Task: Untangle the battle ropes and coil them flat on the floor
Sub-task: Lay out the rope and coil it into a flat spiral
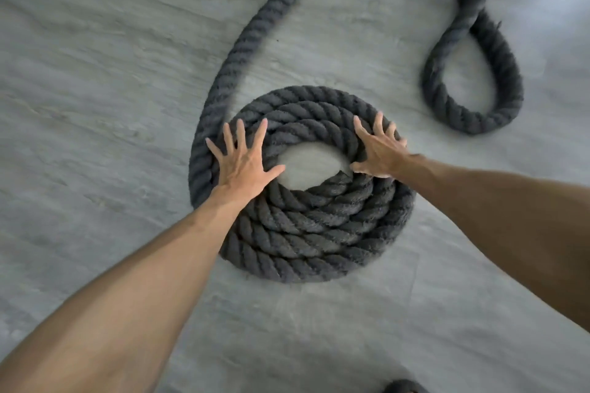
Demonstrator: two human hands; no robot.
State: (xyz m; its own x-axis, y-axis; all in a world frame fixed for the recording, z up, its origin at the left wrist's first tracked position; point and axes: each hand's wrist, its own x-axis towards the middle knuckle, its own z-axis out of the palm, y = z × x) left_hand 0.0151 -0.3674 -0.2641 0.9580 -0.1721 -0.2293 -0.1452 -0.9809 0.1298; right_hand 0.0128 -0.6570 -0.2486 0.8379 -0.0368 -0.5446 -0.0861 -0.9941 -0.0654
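A thick dark grey battle rope lies in a flat spiral coil (pixel 306 233) of several turns on the floor, with a small bare gap at its centre. From the coil's left side the loose rope (pixel 252 32) runs up and away to the top edge. My left hand (pixel 242 163) rests flat on the coil's left part, fingers spread. My right hand (pixel 378 150) presses on the upper right turns, fingers spread, thumb at the inner edge. Neither hand holds the rope.
A second stretch of the same dark rope forms a loop (pixel 472 80) on the floor at the upper right, running off the top edge. A dark object (pixel 404 386) peeks in at the bottom edge. The grey wood-look floor (pixel 95 105) surrounds the coil.
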